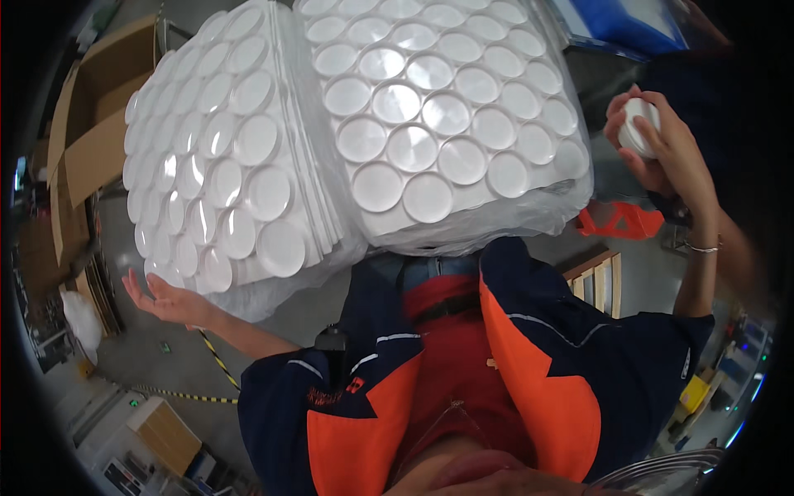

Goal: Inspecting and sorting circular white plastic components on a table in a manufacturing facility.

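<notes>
My right hand (666, 153) is raised at the right, its fingers wrapped round a small white round thing (638, 128) with ridged sides; its exact kind I cannot make out. My left hand (169, 299) holds nothing, fingers apart, just beside the near left corner of a stack of white sheets (310, 157) with rows of round white raised discs (256, 140). A second such stack (451, 211) stands right of it, also covered with round white discs (412, 149). Clear plastic film (488, 227) wraps around its lower edges.
An open cardboard box (103, 99) stands at the far left. A blue bin (624, 25) is at the far right, near a person in dark clothing (699, 99). An orange-red frame (620, 221) and a wooden pallet (600, 281) lie low on the right. Black-and-yellow tape (219, 360) marks the floor.
</notes>
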Available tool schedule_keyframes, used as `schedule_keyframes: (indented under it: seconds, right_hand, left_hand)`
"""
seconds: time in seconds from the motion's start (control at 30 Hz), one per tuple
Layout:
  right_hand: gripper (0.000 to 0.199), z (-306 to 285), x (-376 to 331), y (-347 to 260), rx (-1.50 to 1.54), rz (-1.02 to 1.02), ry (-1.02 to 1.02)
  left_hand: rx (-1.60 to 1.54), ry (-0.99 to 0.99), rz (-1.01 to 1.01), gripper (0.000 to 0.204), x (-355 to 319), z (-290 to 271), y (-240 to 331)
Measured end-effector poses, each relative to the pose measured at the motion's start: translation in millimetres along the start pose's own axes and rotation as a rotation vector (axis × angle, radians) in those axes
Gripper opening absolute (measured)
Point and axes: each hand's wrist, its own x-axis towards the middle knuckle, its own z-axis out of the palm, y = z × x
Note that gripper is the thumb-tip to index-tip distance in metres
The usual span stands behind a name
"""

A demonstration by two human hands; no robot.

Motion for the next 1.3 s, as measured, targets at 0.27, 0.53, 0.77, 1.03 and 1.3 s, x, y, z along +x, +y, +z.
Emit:
schedule_keyframes:
  seconds: [0.27,0.53,0.77,1.03,1.3]
  right_hand:
    - [0.045,-22,2,0,0.575,0.182,-0.501]
    - [0.046,-21,-37,-55,0.493,-0.105,-0.285]
    - [0.065,90,-59,-100,0.908,-0.735,0.087]
    - [0.069,213,-68,-126,1.813,0.132,-0.314]
    - [0.074,245,-80,-95,1.887,0.213,-0.832]
  left_hand:
    - [-0.011,0.011,-0.105,0.031,3,-8,34]
    - [-0.135,-0.01,0.041,0.028,-11,1,116]
    - [-1.39,-1.185,-0.126,0.061,-76,62,235]
    - [-0.917,-1.198,-0.284,0.031,-119,82,245]
    - [-0.54,-1.427,-0.212,0.013,-126,77,234]
